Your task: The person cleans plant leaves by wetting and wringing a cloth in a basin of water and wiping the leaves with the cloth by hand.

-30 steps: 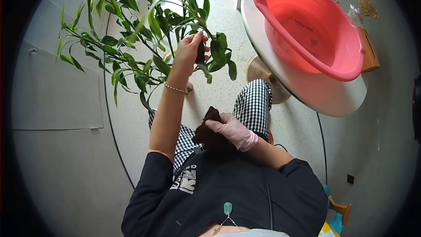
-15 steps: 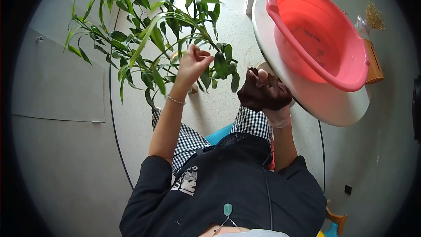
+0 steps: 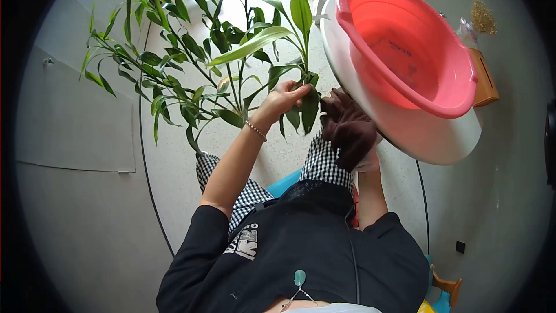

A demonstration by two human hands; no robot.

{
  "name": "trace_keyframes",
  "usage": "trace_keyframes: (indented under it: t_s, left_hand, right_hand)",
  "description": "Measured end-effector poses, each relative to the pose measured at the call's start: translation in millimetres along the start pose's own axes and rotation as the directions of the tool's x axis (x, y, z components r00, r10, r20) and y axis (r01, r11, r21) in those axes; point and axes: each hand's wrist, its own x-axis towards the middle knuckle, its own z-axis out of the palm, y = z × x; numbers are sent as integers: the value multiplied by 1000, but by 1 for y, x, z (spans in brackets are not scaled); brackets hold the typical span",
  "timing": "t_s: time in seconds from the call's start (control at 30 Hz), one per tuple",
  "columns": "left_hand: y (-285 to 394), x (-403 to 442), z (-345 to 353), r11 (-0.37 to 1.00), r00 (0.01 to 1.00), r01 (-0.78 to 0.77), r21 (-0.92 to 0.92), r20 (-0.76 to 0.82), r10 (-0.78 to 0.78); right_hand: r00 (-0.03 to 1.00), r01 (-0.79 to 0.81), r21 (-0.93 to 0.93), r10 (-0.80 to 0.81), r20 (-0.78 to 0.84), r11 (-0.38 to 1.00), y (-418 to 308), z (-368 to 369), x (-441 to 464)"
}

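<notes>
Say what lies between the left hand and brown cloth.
In the head view, a green leaf hangs between the left hand and the brown cloth; whether it touches the cloth is unclear.

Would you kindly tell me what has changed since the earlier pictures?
The left hand has moved rightward and now grasps a leafy stem. The gloved right hand has carried the brown cloth forward and to the right. The pink basin stays on the table.

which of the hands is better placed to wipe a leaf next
Probably the right hand: it is gloved and holds the brown cloth close to the nearest leaves. The bare left hand has no cloth and grips the plant, so it seems better placed to steady it.
</notes>
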Motion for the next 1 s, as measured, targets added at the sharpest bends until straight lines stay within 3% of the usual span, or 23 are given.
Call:
trace_keyframes:
  t_s: [0.07,0.1,0.17,0.3,0.4,0.43,0.47,0.5,0.53,0.57,0.6,0.63,0.67,0.7,0.73,0.77,0.87,0.97,1.0]
  left_hand:
    - [-7,4,0,994,992,-108,14,71,106]
    - [-12,9,1,994,992,-110,-27,64,112]
    - [-11,5,-1,997,997,-76,-14,26,76]
    - [-9,-7,-8,1000,997,-23,-13,70,24]
    - [-24,-9,-3,988,990,-142,57,28,141]
    - [-22,-14,-4,985,986,-165,49,19,165]
    - [-19,-18,-6,986,987,-161,51,17,160]
    - [-13,-22,-9,985,996,-89,150,9,89]
    - [-9,-23,-11,969,1000,-19,247,-5,21]
    - [-12,-21,-12,969,1000,-21,246,-4,22]
    - [-20,-16,-12,965,997,-25,261,-59,42]
    - [-32,-9,-11,961,992,-28,276,-114,62]
    - [-54,3,-16,912,965,-158,379,-138,225]
    - [-52,2,-14,912,965,-161,377,-135,226]
    - [-47,-1,-12,965,988,-121,235,-66,140]
    - [-41,-5,-9,994,998,-61,92,16,60]
    - [-34,-9,-1,992,999,-9,130,41,4]
    - [-34,-7,2,982,999,-30,184,29,25]
    - [-35,-4,2,975,1000,-26,220,21,22]
  right_hand:
    - [950,129,516,44,-311,847,-16,49,-2]
    - [981,155,704,-22,-194,693,-16,50,4]
    - [987,-2,957,-155,49,291,-18,51,18]
    - [959,239,968,140,-248,79,-43,54,36]
    - [878,387,922,306,-367,-5,-61,51,49]
    - [954,237,910,258,-152,-340,-66,49,50]
    - [989,54,779,139,43,-625,-70,48,52]
    - [980,-137,547,-34,195,-826,-73,47,54]
    - [929,-311,248,-238,283,-918,-75,45,56]
    - [842,-446,-82,-449,298,-891,-78,42,59]
    - [855,-417,36,-378,356,-908,-82,38,59]
    - [853,-418,36,-379,358,-908,-93,54,58]
    - [891,-417,267,-333,308,-869,-114,83,57]
    - [907,-405,380,-315,279,-831,-118,91,55]
    - [922,-384,487,-297,248,-784,-114,88,56]
    - [911,-400,363,-320,261,-841,-110,85,53]
    - [902,-370,-38,-369,223,-928,-75,34,50]
    - [875,-364,-67,-365,318,-929,-82,36,44]
    - [848,-387,-203,-434,305,-899,-84,39,40]
